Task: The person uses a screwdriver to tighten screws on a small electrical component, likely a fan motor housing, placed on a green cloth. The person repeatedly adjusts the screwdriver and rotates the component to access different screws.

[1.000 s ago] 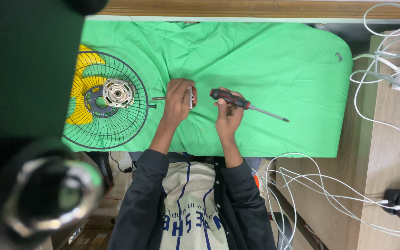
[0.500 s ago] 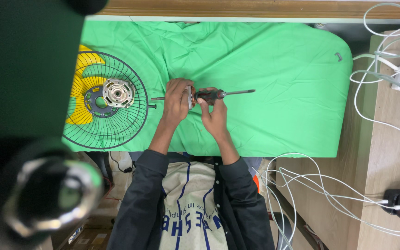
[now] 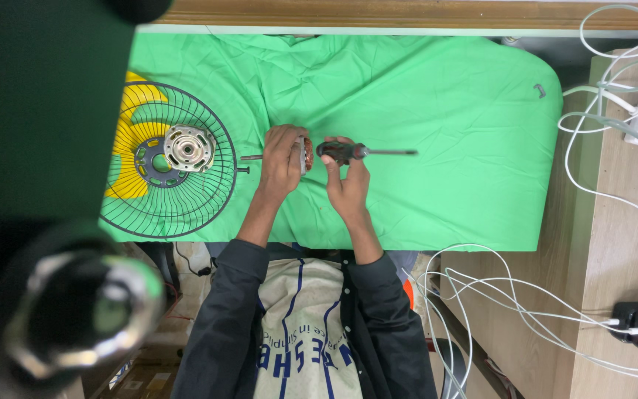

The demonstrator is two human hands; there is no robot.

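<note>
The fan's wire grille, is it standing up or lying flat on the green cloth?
Lying flat. The wire grille shows as a full circle from above, resting on the green cloth, with a metal motor plate on its hub.

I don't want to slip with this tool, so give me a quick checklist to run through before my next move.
1. Left hand wrapped around the motor part: ok.
2. Right hand gripping the screwdriver handle: ok.
3. Screwdriver tip aimed at the part: not ok, it points away.
4. Part's shaft free of the fan guard: ok.
5. Green cloth under the work: ok.
6. Loose screws accounted for: cannot tell.
</note>
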